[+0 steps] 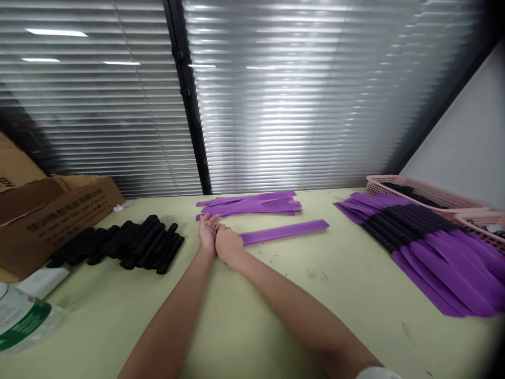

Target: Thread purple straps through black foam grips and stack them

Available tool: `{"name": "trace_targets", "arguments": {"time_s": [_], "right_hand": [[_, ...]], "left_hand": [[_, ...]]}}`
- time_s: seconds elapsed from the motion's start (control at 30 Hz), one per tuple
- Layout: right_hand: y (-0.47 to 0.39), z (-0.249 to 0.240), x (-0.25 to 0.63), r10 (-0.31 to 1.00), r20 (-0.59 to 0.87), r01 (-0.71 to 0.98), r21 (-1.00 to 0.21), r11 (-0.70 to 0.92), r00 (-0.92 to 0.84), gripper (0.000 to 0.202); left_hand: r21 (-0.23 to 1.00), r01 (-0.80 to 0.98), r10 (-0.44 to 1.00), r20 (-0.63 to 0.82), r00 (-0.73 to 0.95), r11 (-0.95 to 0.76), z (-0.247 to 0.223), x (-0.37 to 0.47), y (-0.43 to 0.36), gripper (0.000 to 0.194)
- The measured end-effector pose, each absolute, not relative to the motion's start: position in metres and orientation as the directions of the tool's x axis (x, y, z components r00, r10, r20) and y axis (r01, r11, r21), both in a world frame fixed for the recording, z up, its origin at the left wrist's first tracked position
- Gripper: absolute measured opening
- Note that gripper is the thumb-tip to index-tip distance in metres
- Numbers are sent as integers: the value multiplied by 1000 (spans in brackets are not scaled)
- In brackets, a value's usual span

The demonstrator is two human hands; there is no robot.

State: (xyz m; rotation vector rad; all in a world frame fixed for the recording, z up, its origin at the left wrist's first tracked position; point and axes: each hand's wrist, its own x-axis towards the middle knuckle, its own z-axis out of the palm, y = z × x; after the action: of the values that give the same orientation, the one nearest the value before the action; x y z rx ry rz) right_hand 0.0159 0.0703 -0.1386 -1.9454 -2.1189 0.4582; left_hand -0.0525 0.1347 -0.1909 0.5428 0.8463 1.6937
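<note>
Rightward, purple strip extends from right hand.

So the long flat purple strips look like smooth, fairly matt cloth or thin plastic, can't tell which. The ridged black bars are rough-textured and pretty matt. The open brown box is plain matt cardboard, the pink perforated basket looks plastic, and the clear container with the green band is shiny see-through plastic.
</note>
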Motion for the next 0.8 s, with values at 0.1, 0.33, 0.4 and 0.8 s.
{"name": "trace_targets", "arguments": {"time_s": [0.1, 0.33, 0.4, 0.8], "right_hand": [[69, -133, 28, 997, -6, 908, -412, 72, -81, 30], [40, -127, 117, 893, 114, 872, -194, 449, -434, 29], [24, -134, 144, 834, 98, 834, -56, 549, -543, 29], [-15, -167, 186, 740, 227, 728, -149, 669, -634, 53]], "left_hand": [[792, -588, 946, -44, -321, -163, -192, -53, 135, 34], [912, -378, 956, 48, -291, -161, -200, -47, 139, 22], [944, -291, 959, 71, -274, -153, -203, -46, 141, 18], [824, 421, 916, 400, 40, -378, -190, -40, 121, 9]]}}
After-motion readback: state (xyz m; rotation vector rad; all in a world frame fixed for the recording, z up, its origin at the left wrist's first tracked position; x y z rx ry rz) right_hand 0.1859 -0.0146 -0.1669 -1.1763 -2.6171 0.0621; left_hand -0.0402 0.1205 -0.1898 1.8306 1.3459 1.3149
